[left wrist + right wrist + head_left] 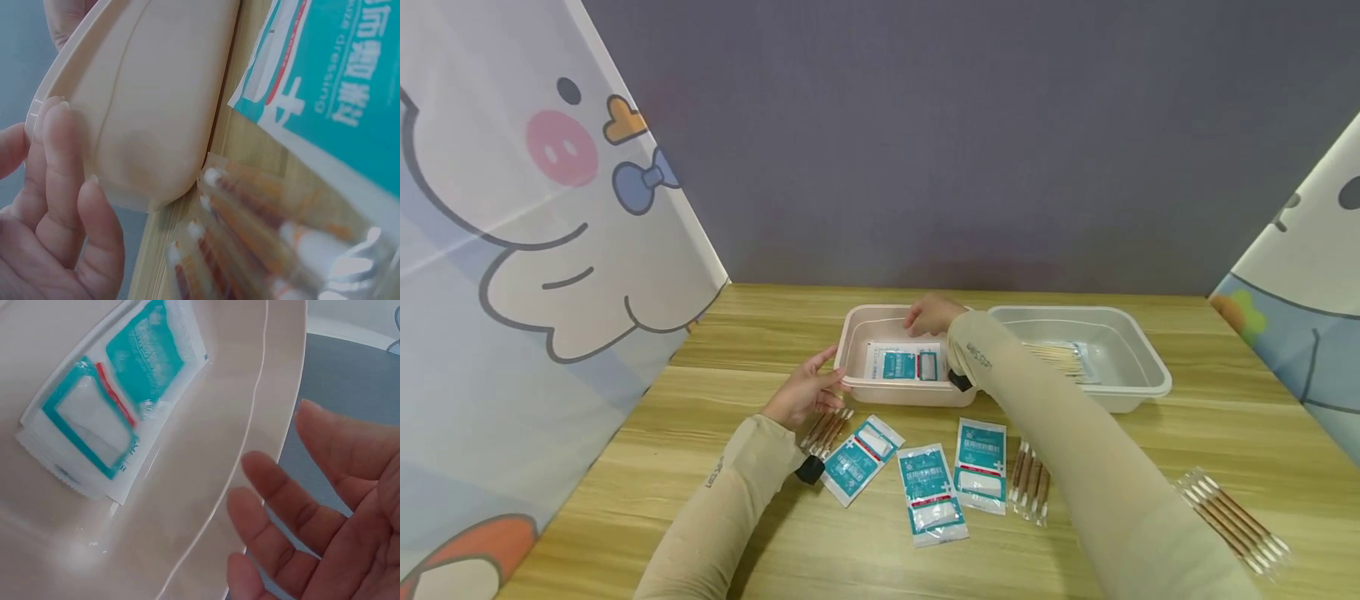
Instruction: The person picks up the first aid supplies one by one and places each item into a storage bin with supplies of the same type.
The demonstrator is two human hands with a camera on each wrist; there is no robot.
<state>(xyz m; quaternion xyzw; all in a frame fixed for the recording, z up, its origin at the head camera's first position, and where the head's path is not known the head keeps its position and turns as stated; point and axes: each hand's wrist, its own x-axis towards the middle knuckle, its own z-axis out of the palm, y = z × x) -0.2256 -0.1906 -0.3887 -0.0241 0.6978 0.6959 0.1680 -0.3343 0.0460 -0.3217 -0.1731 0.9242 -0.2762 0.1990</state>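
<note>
The left hand [805,392] grips the near-left corner of the left white tub [910,396]; in the left wrist view its fingertips press the tub's outer wall [162,94]. Over the same tub's far rim hovers the right hand [934,317], fingers loosely bent and holding nothing; the right wrist view shows its thumb outside the rim and fingers above the inner wall. Teal-and-white dressing packets [898,364] lie flat inside, stacked on one another, also visible as a packet [147,356] in the right wrist view.
A second white tub [1120,389], partly behind the right sleeve, holds wooden sticks [1060,358] and a packet. Nearer on the table lie three dressing packets [932,492] and brown-stemmed swab packs [827,431], [1030,483], plus another swab pack [1232,521] at right.
</note>
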